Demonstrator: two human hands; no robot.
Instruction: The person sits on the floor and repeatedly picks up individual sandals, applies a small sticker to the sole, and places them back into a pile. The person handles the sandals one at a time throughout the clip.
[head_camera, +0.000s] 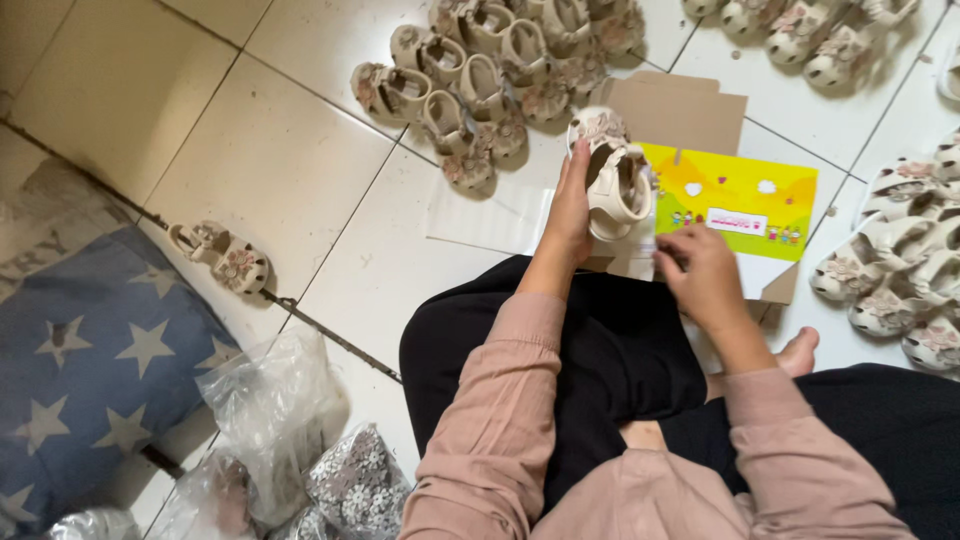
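Note:
My left hand (569, 212) holds a small cream child's sandal (613, 176) with a flower on its toe, upright above my lap. My right hand (700, 272) pinches something small and white at the sandal's heel; what it is stays unclear. Just behind the sandal lies an open cardboard shoebox (690, 110) with a bright yellow and green lid (740, 195). I sit on the tiled floor in dark trousers and pink sleeves.
Several matching cream sandals lie in a heap (480, 70) ahead, more at the right (900, 270) and top right (800, 25). One pair (220, 255) sits alone at left. A blue star-patterned cushion (90, 360) and clear plastic bags (275, 410) lie lower left.

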